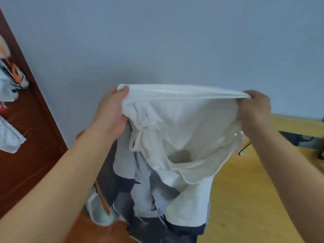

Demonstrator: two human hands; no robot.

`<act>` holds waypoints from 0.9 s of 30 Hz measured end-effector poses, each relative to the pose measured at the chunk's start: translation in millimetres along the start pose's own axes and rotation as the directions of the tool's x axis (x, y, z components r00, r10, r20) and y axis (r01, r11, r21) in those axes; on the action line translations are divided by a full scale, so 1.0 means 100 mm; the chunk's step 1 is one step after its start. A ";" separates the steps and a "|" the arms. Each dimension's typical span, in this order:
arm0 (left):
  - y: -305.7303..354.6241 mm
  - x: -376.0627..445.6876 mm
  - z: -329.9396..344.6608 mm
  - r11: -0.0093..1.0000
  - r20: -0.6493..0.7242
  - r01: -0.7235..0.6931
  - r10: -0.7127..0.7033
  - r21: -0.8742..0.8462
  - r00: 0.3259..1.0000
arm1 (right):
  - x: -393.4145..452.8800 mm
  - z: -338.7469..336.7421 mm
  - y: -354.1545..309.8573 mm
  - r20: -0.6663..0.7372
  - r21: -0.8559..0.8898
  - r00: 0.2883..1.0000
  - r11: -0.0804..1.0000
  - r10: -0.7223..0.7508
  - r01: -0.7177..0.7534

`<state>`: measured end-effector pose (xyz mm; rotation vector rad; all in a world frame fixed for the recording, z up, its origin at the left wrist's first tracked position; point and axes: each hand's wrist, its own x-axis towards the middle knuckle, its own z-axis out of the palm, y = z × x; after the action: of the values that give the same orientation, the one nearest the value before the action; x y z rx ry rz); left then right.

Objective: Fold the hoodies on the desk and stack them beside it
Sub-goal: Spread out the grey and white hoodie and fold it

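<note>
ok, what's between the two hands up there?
Head view: only the white hoodie. Its edge is stretched taut from the left hand to the right hand, both gripping it; the rest hangs below, in front of a heap of clothes.

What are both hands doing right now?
Left hand: grips one end of the white hoodie.
Right hand: grips the other end.

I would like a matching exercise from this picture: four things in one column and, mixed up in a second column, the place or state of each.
Things:
1. white hoodie
2. left hand
3. right hand
4. pile of clothes

Places or states:
A. grips the hoodie's right end
B. lies low, under the lifted garment
C. held up, stretched between both hands
D. grips the hoodie's left end

Pairs: 1-C, 2-D, 3-A, 4-B
</note>
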<state>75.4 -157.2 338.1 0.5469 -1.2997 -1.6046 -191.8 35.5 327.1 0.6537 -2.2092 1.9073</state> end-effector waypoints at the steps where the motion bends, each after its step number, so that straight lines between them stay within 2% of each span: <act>1: 0.13 0.05 0.14 0.999 0.024 -0.042 0.042 0.003 0.999 | 0.14 -0.17 -0.21 -0.094 0.028 0.993 0.996 -0.076 0.079; 2: 0.25 0.11 0.28 0.997 0.042 -0.081 0.082 -0.006 0.996 | 0.24 -0.31 -0.32 -0.152 -0.004 0.976 0.988 -0.154 0.155; 3: 0.38 0.18 0.41 0.993 0.059 -0.114 0.115 -0.024 0.992 | 0.32 -0.40 -0.35 -0.126 -0.147 0.963 0.965 -0.237 0.218; 4: 0.50 0.24 0.53 0.989 0.067 -0.138 0.141 -0.046 0.988 | 0.39 -0.49 -0.30 -0.022 -0.356 0.955 0.895 -0.295 0.268; 5: 0.62 0.29 0.66 0.986 0.064 -0.159 0.162 -0.059 0.985 | 0.45 -0.60 -0.20 0.090 -0.535 0.954 0.794 -0.287 0.289; 6: 0.72 0.32 0.78 0.983 0.054 -0.179 0.182 -0.049 0.982 | 0.52 -0.76 -0.13 0.121 -0.641 0.962 0.722 -0.243 0.263; 7: 0.79 0.36 0.89 0.979 0.036 -0.202 0.202 -0.006 0.979 | 0.60 -0.95 -0.10 0.055 -0.665 0.977 0.723 -0.205 0.189; 8: 0.83 0.38 1.00 0.970 0.014 -0.234 0.234 0.060 0.972 | 0.70 -1.17 -0.13 -0.071 -0.616 0.980 0.780 -0.189 0.106; 10: 0.85 0.43 1.17 0.950 -0.036 -0.260 0.270 0.171 0.962 | 0.90 -1.56 -0.23 -0.328 -0.399 0.936 0.917 -0.127 -0.015; 11: 0.87 0.40 1.34 0.945 -0.035 -0.266 0.278 0.190 0.960 | 0.97 -1.79 -0.29 -0.391 -0.312 0.918 0.948 -0.071 -0.059; 13: 0.91 0.36 1.59 0.945 -0.020 -0.275 0.283 0.177 0.959 | 1.06 -2.03 -0.36 -0.350 -0.274 0.936 0.953 0.029 -0.132; 15: 0.99 0.17 1.97 0.947 0.001 -0.288 0.291 0.141 0.957 | 1.10 -2.33 -0.47 -0.375 -0.187 0.925 0.972 0.065 -0.145; 19: 1.14 -0.06 2.67 0.955 -0.002 -0.288 0.289 0.077 0.957 | 1.22 -2.94 -0.81 -0.459 0.177 0.886 0.984 0.068 0.016; 24: 0.95 -0.46 3.42 0.983 0.097 -0.185 0.185 -0.011 0.978 | 1.13 -3.73 -0.68 -0.360 -0.081 0.929 0.995 -0.086 0.061; 26: 0.73 -0.56 3.67 0.995 0.166 -0.103 0.101 0.001 0.981 | 1.00 -3.98 -0.49 -0.158 -0.146 0.986 0.989 -0.053 0.030; 27: 0.58 -0.61 3.79 0.999 0.214 -0.045 0.041 0.018 0.976 | 0.89 -4.09 -0.38 0.000 -0.218 1.000 0.976 -0.004 0.004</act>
<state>-181.5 81.9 503.8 0.3638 -1.4798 -1.6492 -323.8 408.5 470.0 0.6196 -2.3687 1.6285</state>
